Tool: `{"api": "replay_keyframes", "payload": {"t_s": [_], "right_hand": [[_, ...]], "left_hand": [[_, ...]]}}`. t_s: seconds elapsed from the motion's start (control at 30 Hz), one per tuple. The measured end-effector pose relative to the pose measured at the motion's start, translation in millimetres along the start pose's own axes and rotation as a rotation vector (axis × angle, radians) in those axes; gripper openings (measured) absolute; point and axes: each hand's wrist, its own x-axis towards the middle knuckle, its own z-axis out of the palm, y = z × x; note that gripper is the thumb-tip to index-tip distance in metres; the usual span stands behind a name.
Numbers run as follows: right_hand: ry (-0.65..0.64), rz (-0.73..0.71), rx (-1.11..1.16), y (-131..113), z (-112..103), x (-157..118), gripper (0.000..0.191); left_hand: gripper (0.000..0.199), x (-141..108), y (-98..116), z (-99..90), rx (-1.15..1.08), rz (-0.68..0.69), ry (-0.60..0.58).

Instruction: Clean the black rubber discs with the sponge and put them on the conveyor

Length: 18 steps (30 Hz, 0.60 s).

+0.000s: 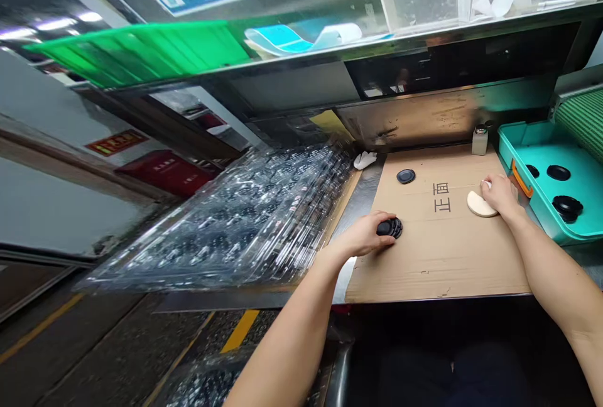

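We look down on a brown cardboard sheet (424,269) lying on a metal counter (365,190), with both hands working over it. At the sheet's left edge, about midway between its far and near edges, we find the left hand (370,233) clasping a short stack of black discs (389,227) between thumb and fingers. The stack leans: its ridged rims show toward the sheet's right edge, while a flatter face shows nearer the fingers; we cannot fix its axis exactly, since the hand covers part of it. A separate black disc (406,176) lies flat near the far left corner.

Toward the right edge, we note a round cream pad (479,204), its longer visible span slanting from far left to near right. The right hand (502,193) has its fingers bent over the pad's far right rim, with a little white showing at the fingertips; we cannot tell whether it grips the pad or merely rests there. At the far right corner stands an upright bottle (479,142). Just beyond the right edge, we see a teal bin (584,181) holding further black discs (568,206); beyond the left edge lie stacked clear plastic trays (264,218).
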Motion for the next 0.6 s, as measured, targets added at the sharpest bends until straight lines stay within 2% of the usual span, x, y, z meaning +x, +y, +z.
{"api": "replay_keyframes", "payload": {"t_s": [0.13, 0.3, 0.43, 0.5, 0.57, 0.6], "right_hand": [[-0.004, -0.007, 0.003, 0, -1, -1, 0.031], [-0.038, -0.010, 0.010, -4, -1, 1, 0.032], [-0.051, 0.006, -0.039, -27, -21, -17, 0.037], [-0.005, -0.082, -0.069, -40, -42, -41, 0.037], [0.179, -0.291, 0.031, -47, -63, -79, 0.034], [0.273, -0.453, 0.110, -46, -72, -104, 0.031]], "left_hand": [[0.062, 0, 0, -0.5, 0.039, -0.012, -0.027], [0.075, 12, 1, 2.8, 0.093, -0.040, -0.075], [0.064, 18, 8, 0.3, 0.153, -0.013, -0.096], [0.060, 7, 13, 0.4, 0.151, 0.002, -0.070], [0.055, -17, 14, 6.3, 0.080, 0.071, 0.033], [0.054, -33, 13, 13.5, -0.011, 0.124, 0.040]]}}
